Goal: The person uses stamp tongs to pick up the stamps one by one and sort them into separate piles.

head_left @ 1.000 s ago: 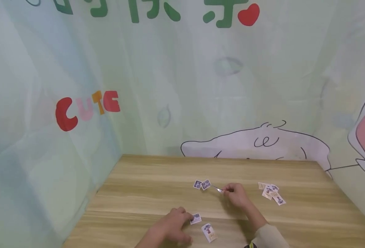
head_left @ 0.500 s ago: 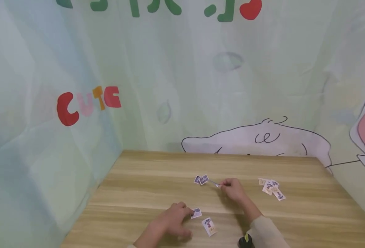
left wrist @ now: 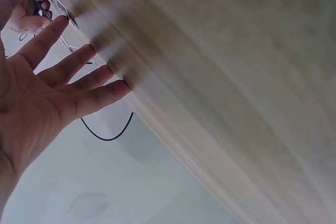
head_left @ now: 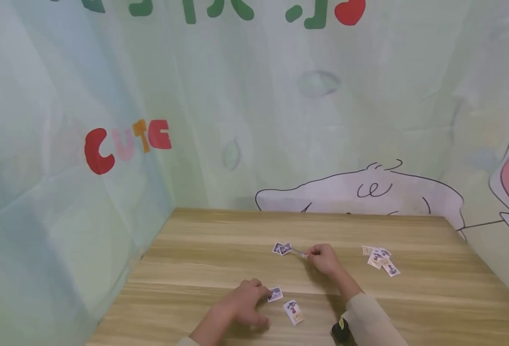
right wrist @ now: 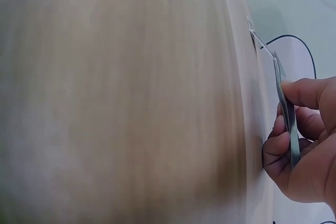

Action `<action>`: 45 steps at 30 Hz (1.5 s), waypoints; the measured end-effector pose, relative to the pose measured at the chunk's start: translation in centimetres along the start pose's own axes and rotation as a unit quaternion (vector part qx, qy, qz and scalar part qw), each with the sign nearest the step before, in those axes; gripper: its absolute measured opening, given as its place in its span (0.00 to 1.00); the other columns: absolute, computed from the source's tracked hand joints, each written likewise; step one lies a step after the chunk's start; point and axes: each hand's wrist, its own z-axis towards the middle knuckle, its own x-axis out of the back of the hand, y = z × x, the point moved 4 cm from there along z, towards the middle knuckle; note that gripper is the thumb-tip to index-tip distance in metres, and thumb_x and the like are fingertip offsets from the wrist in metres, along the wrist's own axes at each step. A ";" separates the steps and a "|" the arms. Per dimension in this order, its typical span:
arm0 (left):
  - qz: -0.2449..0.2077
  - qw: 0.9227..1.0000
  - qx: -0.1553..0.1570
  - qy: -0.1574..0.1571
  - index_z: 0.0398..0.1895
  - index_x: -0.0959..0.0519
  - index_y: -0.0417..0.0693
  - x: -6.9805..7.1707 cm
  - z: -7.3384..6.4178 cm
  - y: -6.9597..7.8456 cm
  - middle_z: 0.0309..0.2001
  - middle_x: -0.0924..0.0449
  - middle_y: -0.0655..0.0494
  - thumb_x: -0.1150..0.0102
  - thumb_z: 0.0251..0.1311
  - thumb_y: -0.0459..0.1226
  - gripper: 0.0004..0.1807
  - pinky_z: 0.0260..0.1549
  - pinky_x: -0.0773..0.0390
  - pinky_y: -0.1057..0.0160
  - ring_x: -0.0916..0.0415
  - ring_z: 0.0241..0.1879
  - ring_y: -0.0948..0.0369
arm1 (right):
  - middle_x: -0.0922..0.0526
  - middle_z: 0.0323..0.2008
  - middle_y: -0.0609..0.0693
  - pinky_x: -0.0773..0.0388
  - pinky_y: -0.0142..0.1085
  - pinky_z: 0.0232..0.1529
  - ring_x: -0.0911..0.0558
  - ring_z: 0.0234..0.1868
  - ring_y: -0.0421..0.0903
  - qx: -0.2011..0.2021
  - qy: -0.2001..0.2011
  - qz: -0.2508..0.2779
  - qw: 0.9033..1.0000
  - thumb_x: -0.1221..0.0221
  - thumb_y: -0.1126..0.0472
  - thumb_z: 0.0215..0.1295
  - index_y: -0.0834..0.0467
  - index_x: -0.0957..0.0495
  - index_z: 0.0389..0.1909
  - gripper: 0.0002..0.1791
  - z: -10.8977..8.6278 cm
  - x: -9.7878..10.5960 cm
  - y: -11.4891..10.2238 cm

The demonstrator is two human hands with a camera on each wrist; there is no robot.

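Observation:
My right hand (head_left: 323, 258) pinches metal tweezers (right wrist: 287, 116) between thumb and fingers. Their tips meet the edge of a small picture card (head_left: 285, 248), which overlaps another card (head_left: 276, 247) towards the back of the table. Seen edge-on in the right wrist view, the tweezed card (right wrist: 261, 40) is tilted. Nearer the front, my left hand (head_left: 248, 303) lies palm down with fingers spread, its fingertips on the table. Its index fingertip touches the edge of a dark picture card (head_left: 275, 294). Beside that lies a lighter card (head_left: 294, 312) with a printed figure.
Several overlapping cards (head_left: 380, 258) lie to the right of my right hand. A black object with a yellow mark (head_left: 340, 330) sits by my right sleeve. The wooden table (head_left: 194, 269) meets printed cloth (head_left: 220, 105) at the back and sides.
My right hand has shifted slightly left with the tweezers, and the tweezed card now covers more of the card beside it. My left hand has stayed almost still.

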 end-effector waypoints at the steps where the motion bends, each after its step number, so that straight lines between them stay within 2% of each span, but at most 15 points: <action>1: 0.001 1.000 -0.001 0.000 0.54 0.24 0.53 0.1 0.0 0.0 0.50 0.29 0.53 0.31 0.37 0.53 0.35 0.45 0.26 0.54 0.32 0.48 0.55 | 0.25 0.20 0.50 0.30 0.34 0.23 0.29 0.23 0.44 -0.001 -0.001 -0.002 1.000 0.40 0.70 0.54 0.69 0.22 0.25 0.04 0.1 -0.1 0.0; 13: -0.006 1.000 0.010 -0.005 0.53 0.23 0.54 0.1 -0.1 0.0 0.51 0.30 0.53 0.30 0.36 0.52 0.34 0.44 0.26 0.54 0.33 0.48 0.55 | 0.24 0.21 0.49 0.29 0.34 0.24 0.28 0.22 0.44 -0.011 0.002 -0.030 0.999 0.40 0.70 0.52 0.67 0.21 0.26 0.03 0.2 -0.3 0.1; 23: 0.003 1.000 -0.002 -0.001 0.52 0.23 0.54 -0.3 0.2 -0.2 0.49 0.29 0.55 0.30 0.36 0.52 0.34 0.44 0.26 0.56 0.32 0.46 0.57 | 0.23 0.23 0.51 0.28 0.35 0.25 0.27 0.25 0.46 -0.041 0.018 -0.021 0.999 0.39 0.69 0.51 0.66 0.21 0.28 0.03 -0.1 -0.1 0.2; 31: 0.004 1.000 -0.002 0.001 0.53 0.23 0.55 -0.3 0.2 -0.2 0.51 0.29 0.54 0.30 0.36 0.53 0.34 0.45 0.27 0.55 0.33 0.48 0.56 | 0.22 0.24 0.51 0.27 0.35 0.27 0.26 0.25 0.46 -0.028 0.025 -0.028 0.999 0.38 0.68 0.51 0.66 0.21 0.28 0.04 -0.7 0.4 -0.4; 39: -0.001 1.000 0.001 -0.001 0.53 0.23 0.55 -0.3 0.0 -0.2 0.51 0.30 0.54 0.30 0.36 0.53 0.34 0.45 0.27 0.55 0.33 0.49 0.56 | 0.22 0.22 0.48 0.27 0.35 0.28 0.26 0.26 0.44 0.020 0.000 -0.026 0.999 0.38 0.71 0.49 0.65 0.20 0.25 0.02 -2.3 0.2 -0.7; 45: 0.000 1.000 -0.006 0.004 0.53 0.23 0.54 -0.2 0.0 -0.2 0.51 0.29 0.55 0.31 0.36 0.53 0.35 0.45 0.27 0.57 0.33 0.48 0.57 | 0.22 0.23 0.48 0.27 0.35 0.30 0.26 0.27 0.44 0.016 -0.038 -0.012 0.999 0.38 0.70 0.50 0.64 0.20 0.27 0.02 -3.5 0.3 -1.1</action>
